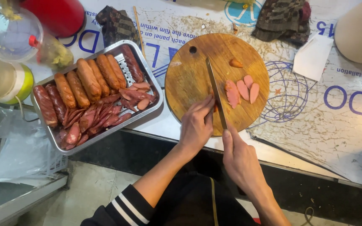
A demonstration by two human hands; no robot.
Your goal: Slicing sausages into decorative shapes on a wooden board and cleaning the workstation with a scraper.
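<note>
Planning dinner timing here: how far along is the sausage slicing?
Done: slices piled in the metal tray, four more on the round board. In hand: right hand works the knife, left hand steadying. Left: whole sausages in the tray.

Pink sausage slices, tan round wooden board, reddish-brown sausages, silver tray, black-and-white striped sleeve
</note>
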